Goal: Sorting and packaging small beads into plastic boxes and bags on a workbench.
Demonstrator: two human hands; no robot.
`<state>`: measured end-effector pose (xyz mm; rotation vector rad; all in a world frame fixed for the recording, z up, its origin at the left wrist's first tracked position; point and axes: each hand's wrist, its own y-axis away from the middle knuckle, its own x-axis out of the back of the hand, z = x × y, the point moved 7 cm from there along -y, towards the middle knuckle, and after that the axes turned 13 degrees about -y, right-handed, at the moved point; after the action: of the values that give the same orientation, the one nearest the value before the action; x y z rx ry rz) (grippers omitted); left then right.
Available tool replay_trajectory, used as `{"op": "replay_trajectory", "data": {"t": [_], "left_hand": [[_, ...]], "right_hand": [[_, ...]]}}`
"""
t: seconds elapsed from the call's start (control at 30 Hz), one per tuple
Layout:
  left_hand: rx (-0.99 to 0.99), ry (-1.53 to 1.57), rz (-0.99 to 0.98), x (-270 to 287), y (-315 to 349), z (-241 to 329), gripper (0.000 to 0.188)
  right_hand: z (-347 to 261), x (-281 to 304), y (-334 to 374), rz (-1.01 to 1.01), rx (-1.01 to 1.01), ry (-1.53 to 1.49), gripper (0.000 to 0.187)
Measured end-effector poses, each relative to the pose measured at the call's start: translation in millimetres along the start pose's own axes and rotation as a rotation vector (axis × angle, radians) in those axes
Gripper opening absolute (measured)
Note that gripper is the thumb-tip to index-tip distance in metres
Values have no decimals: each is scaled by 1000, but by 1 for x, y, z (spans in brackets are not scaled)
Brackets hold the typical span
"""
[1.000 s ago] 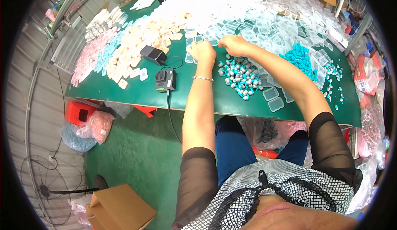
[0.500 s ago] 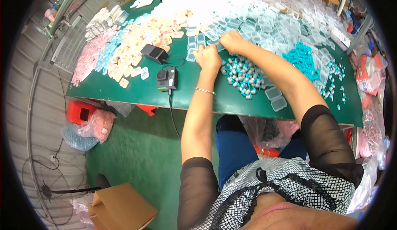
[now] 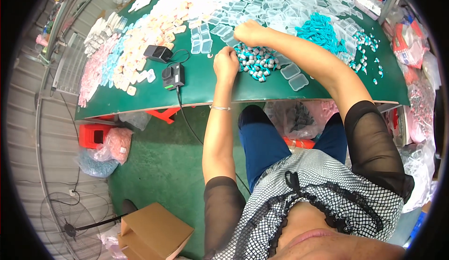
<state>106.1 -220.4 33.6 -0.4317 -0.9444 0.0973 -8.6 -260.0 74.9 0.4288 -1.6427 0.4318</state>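
- The left hand (image 3: pixel 226 63) sits just left of centre in the upper half of the frame, its grip curled into a loose fist at the left edge of a pile of small teal-and-white pieces (image 3: pixel 256 62); whether anything is pinched inside it cannot be told
- The right hand (image 3: pixel 249 32) lies above and to the right of it, fingers bent down at the upper edge of the same pile, next to the clear plastic cases (image 3: pixel 220 30); the grip is nearly closed, and what it has hold of, if anything, is hidden
- The pile rests on the green worktop (image 3: pixel 140 102), between the two hands and the near edge
- Two loose clear cases (image 3: pixel 294 75) lie just right of the pile
- A heap of teal parts (image 3: pixel 320 30) sits further right, in the upper right of the frame
- A black device (image 3: pixel 173 76) with a cable and a second black box (image 3: pixel 157 53) stand left of the left hand
- Pink and cream pieces (image 3: pixel 126 63) spread across the upper left
- A cardboard box (image 3: pixel 154 232) stands on the floor at lower left
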Motion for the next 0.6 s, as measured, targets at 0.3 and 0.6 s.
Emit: {"op": "replay_trajectory", "data": {"t": [0.3, 0.6], "left_hand": [[-38, 305, 303, 37, 39, 8, 20], [20, 1216, -265, -7, 117, 140, 19]], "right_hand": [[1, 30, 91, 538, 52, -959, 18], [-5, -15, 247, 844, -172, -1716, 15]]}}
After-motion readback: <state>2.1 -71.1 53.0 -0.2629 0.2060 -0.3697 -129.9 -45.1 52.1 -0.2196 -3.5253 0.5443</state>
